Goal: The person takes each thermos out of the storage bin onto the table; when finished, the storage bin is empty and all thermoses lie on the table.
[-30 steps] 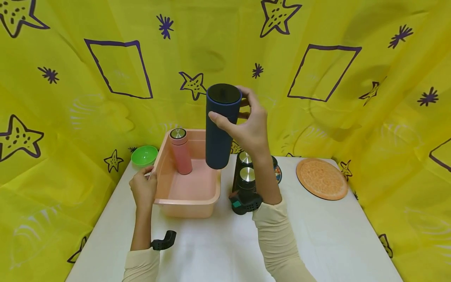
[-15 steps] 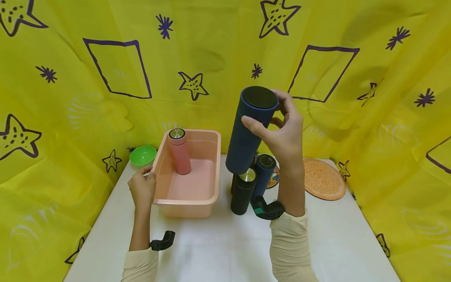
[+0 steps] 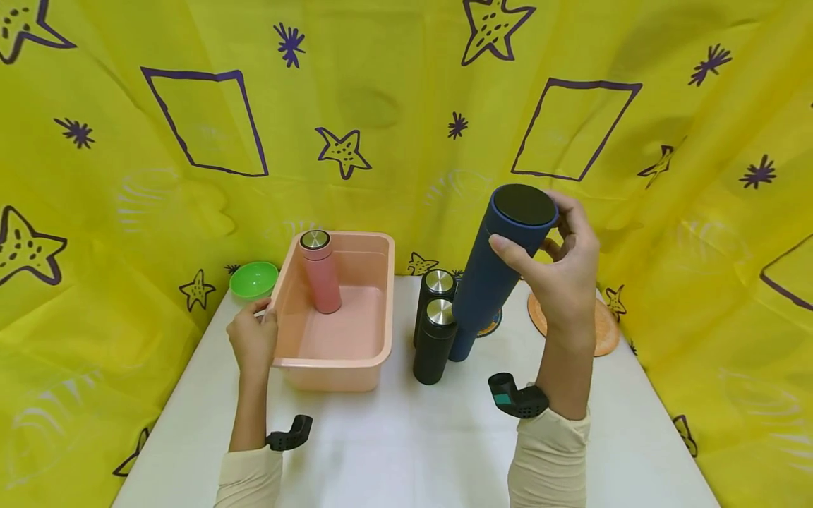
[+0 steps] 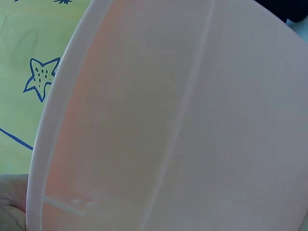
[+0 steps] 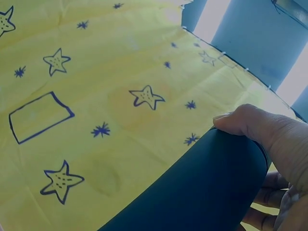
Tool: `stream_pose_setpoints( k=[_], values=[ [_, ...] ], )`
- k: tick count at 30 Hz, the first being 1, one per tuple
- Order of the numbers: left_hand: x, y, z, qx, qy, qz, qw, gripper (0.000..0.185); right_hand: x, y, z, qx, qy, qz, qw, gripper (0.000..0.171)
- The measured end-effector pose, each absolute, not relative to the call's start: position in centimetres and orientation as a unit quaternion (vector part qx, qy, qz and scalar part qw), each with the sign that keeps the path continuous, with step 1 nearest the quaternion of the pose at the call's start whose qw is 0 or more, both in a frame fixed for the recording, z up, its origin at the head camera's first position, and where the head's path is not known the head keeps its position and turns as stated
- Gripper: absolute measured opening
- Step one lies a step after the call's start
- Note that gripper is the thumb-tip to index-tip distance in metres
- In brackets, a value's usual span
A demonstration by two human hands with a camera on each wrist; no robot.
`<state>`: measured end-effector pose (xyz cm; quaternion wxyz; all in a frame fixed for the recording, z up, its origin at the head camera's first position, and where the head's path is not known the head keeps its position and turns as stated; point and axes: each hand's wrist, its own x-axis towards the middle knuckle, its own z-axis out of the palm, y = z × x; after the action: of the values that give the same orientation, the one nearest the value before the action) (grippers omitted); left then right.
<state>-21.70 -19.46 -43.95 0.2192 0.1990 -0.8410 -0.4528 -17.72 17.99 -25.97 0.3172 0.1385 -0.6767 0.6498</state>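
Observation:
My right hand (image 3: pixel 562 261) grips a large dark blue flask (image 3: pixel 492 271) near its black-topped upper end. The flask hangs tilted in the air, its lower end overlapping another blue flask (image 3: pixel 462 346) in the head view. In the right wrist view, the thumb lies along the held flask (image 5: pixel 202 183) and the other fingers curl behind it. My left hand (image 3: pixel 253 335) pinches the left rim of a peach-coloured plastic basin (image 3: pixel 384 303). A pink flask (image 3: pixel 324 279) with a silver lid stands inside the basin. The basin's wall (image 4: pixel 120 120) fills most of the left wrist view.
Two black flasks with silver lids, a front one (image 3: pixel 432 356) and a rear one (image 3: pixel 438 282), stand right of the basin. A green bowl (image 3: pixel 254 280) sits at the back left. A round orange mat (image 3: pixel 606 328) lies at the right, partly behind my right arm. Yellow curtain surrounds the table.
My right hand has carried the large blue flask from over the basin's right side to the right and somewhat lower, tilting it. My left hand stays at the basin's rim.

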Motion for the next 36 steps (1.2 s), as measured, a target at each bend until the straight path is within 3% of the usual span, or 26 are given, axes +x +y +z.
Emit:
stream_pose_setpoints(
  k=[13, 36],
  values=[
    [-21.6, -19.5, -43.6, 0.204, -0.838, -0.462, 0.206, 0.03, -16.8, 19.6, -29.2, 0.081, -0.724, 0.607, 0.316, 0.058],
    [-21.8, -19.6, -43.8, 0.207, -0.836, -0.467, 0.199, 0.029, -16.6, 20.5, -38.8, 0.05, -0.801, 0.548, 0.234, 0.064]
  ],
)
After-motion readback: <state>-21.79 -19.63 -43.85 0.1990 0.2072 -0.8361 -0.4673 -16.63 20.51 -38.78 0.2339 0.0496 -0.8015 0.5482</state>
